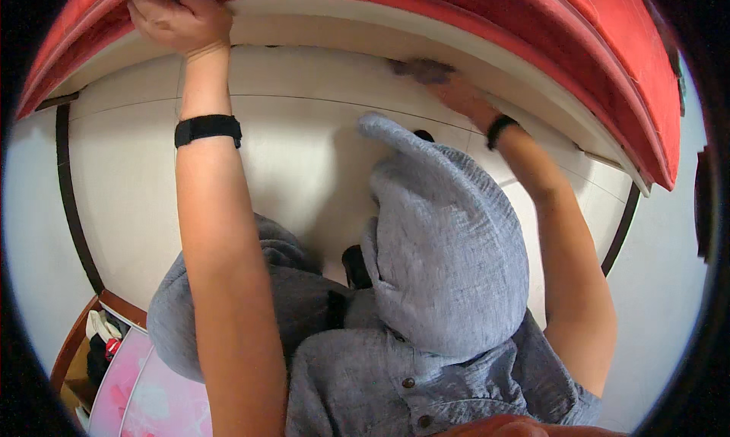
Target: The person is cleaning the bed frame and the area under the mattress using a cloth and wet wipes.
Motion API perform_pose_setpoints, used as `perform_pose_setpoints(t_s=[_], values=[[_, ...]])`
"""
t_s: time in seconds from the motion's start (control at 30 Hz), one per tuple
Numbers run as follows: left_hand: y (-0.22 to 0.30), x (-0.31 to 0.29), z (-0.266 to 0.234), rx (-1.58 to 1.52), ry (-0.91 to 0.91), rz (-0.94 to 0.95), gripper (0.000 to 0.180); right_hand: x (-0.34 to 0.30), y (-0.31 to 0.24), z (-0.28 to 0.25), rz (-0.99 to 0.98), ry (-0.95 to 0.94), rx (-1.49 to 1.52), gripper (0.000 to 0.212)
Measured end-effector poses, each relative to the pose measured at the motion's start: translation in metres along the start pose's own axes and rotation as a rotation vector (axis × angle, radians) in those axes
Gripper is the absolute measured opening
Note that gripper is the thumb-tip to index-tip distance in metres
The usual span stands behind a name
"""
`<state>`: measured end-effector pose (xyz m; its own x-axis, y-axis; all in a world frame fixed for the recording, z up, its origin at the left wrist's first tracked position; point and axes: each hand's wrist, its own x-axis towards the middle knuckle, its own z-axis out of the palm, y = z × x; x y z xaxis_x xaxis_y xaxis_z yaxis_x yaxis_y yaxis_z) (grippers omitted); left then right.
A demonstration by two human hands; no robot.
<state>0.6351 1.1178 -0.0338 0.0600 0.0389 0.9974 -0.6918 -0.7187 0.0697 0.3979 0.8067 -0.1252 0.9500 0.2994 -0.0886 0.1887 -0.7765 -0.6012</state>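
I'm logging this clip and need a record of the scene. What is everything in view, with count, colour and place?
red cover: one, red, arching across the top, over a white edge.
white panel: one, white with thin seams, centre, below the red cover.
dark trim: two curved strips, dark, at the panel's left and right sides.
grey shirt: one, grey-blue with buttons, draped in the lower centre.
pink box: one, pink, lower left corner.
wooden shelf: one, brown, lower left, holding small items too unclear to name.
wristbands: two, black, one on each wrist.
left hand: gripping the red cover's edge, top left.
right hand: blurred, at the white edge under the cover.
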Motion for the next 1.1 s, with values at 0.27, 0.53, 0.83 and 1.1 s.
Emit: perform_pose_setpoints(t_s=[0.27,0.53,0.83,1.1], values=[[0.01,0.014,-0.006,-0.035,-0.044,-0.026,0.037,-0.214,0.131,-0.081,-0.163,-0.212,-1.381,0.037],[0.019,0.017,-0.001,-0.077,-0.037,0.026,0.04,-0.285,0.178,-0.068,0.81,-0.027,-1.311,0.028],[0.001,0.023,-0.035,0.059,-0.081,0.021,0.036,-0.16,0.189,-0.016,1.246,0.166,-0.403,0.041],[0.017,0.014,-0.007,0.0,-0.04,-0.021,0.039,-0.069,0.079,0.022,0.617,0.315,0.247,0.042]])
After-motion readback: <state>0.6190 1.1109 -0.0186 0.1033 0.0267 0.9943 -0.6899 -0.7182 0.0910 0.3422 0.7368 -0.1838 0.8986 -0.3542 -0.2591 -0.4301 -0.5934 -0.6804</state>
